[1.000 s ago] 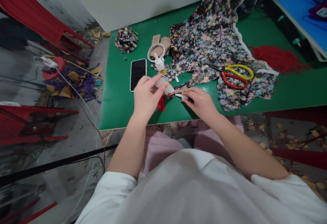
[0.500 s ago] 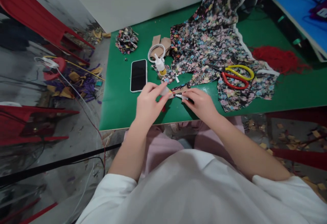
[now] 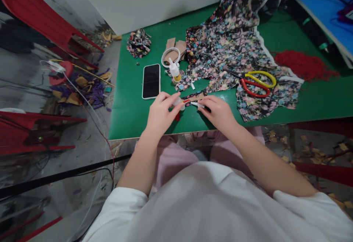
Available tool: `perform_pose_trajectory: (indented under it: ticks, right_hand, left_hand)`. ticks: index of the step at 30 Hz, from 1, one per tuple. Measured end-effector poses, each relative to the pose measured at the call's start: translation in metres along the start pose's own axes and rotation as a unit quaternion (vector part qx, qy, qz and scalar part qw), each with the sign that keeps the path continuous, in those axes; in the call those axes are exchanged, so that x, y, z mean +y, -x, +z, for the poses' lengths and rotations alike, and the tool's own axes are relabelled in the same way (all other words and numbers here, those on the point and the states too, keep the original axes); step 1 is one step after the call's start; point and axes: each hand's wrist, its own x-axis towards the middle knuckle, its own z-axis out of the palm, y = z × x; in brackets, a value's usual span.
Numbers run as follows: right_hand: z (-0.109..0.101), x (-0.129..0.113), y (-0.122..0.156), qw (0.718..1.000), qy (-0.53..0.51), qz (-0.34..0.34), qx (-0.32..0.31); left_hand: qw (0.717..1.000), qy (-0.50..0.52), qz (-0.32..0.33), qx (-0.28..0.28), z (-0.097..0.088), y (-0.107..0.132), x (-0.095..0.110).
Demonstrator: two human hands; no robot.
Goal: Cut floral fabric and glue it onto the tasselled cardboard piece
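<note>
My left hand (image 3: 161, 111) is closed in a pinch around a small whitish glue bottle (image 3: 179, 104), partly covered by the fingers. Between the thumb and fingers of my right hand (image 3: 216, 109) is a small white pointed cap (image 3: 196, 104), its tip towards the bottle. Just behind both hands lies a floral fabric strip (image 3: 204, 94) with a brown piece and red threads (image 3: 187, 101) on it. More red thread hangs below my left fingers. Behind the strip a second glue bottle (image 3: 174, 71), white with a yellow label, stands on floral scraps.
A phone (image 3: 151, 81) lies left of the bottles. Behind are a tape roll (image 3: 162, 59), cardboard pieces (image 3: 180, 46) and a bunched floral fabric (image 3: 138, 43). Floral cloth (image 3: 220, 47) covers the right side, with scissors (image 3: 257, 84) on it. Red thread (image 3: 306, 65) is heaped further right.
The bottle in my left hand has turned, so its yellow part no longer shows. My right hand keeps its pinch with almost no movement. The view has shifted slightly.
</note>
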Motion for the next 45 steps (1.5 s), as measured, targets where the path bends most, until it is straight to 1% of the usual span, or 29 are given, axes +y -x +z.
perform_pose_trajectory:
  ticks: [1, 4, 8, 11, 14, 15, 19, 20, 25, 26, 29, 30, 34, 35, 37, 38, 39, 42, 45]
  right_hand:
    - [0.0, 0.0, 0.0, 1.0, 0.003, -0.003, 0.002]
    - [0.0, 0.0, 0.0, 1.0, 0.004, -0.006, 0.003]
    - [0.0, 0.0, 0.0, 1.0, 0.001, 0.002, -0.002]
    - [0.0, 0.0, 0.0, 1.0, -0.004, 0.002, -0.001]
    - [-0.001, -0.001, 0.0, 1.0, -0.002, 0.002, -0.003]
    - [-0.001, -0.001, 0.0, 1.0, -0.002, 0.002, -0.003]
    - [-0.001, -0.001, 0.0, 1.0, -0.003, -0.002, -0.002]
    - [0.0, -0.001, 0.0, 1.0, -0.002, -0.003, -0.002]
    - [-0.001, 0.0, 0.0, 1.0, 0.006, -0.005, -0.005]
    - [-0.001, 0.0, 0.0, 1.0, 0.006, -0.007, -0.005]
    - [-0.001, 0.0, 0.0, 1.0, 0.002, -0.007, -0.005]
    - [-0.001, 0.0, 0.0, 1.0, 0.002, -0.006, -0.005]
    - [0.0, 0.0, 0.001, 1.0, 0.006, -0.007, -0.002]
    - [0.0, 0.0, 0.001, 1.0, 0.005, -0.007, -0.001]
    - [0.0, 0.0, 0.0, 1.0, 0.002, -0.006, -0.002]
    - [0.0, 0.0, 0.0, 1.0, 0.001, -0.007, -0.002]
    - [0.0, 0.0, 0.0, 1.0, 0.002, -0.007, -0.001]
    - [0.0, -0.001, 0.0, 1.0, 0.004, -0.007, -0.004]
    - [-0.001, -0.001, 0.0, 1.0, 0.001, -0.006, -0.006]
  left_hand:
    - [1.0, 0.002, -0.001, -0.001, 0.001, 0.001, 0.0]
    - [0.999, -0.001, -0.018, 0.027, 0.002, 0.002, -0.001]
    - [1.0, -0.023, -0.001, -0.013, 0.002, 0.0, 0.001]
    - [1.0, -0.026, -0.003, -0.002, 0.003, -0.003, 0.001]
    - [0.999, -0.025, 0.006, -0.019, 0.002, -0.005, 0.001]
    - [1.0, -0.023, 0.007, -0.017, 0.0, -0.006, 0.001]
    - [0.999, -0.02, -0.006, 0.047, -0.004, -0.005, 0.005]
    - [0.998, -0.021, -0.005, 0.053, -0.003, -0.004, 0.006]
    - [1.0, -0.023, 0.018, -0.002, 0.009, -0.002, 0.005]
    - [1.0, -0.021, 0.016, -0.002, 0.009, -0.003, 0.004]
    - [0.999, -0.019, 0.0, 0.037, 0.007, -0.003, 0.004]
    - [0.999, -0.02, -0.001, 0.041, 0.006, -0.004, 0.005]
    - [1.0, -0.017, 0.022, -0.006, 0.005, -0.004, 0.006]
    - [1.0, -0.016, 0.019, 0.002, 0.005, -0.004, 0.006]
    - [0.999, -0.019, 0.002, 0.041, 0.005, -0.004, 0.006]
    - [0.998, -0.022, -0.001, 0.051, 0.005, -0.004, 0.006]
    - [0.999, -0.025, 0.004, 0.047, 0.005, -0.005, 0.007]
    - [0.999, -0.029, 0.033, 0.001, 0.004, -0.006, 0.009]
    - [0.999, -0.026, 0.017, 0.019, 0.002, -0.009, 0.01]
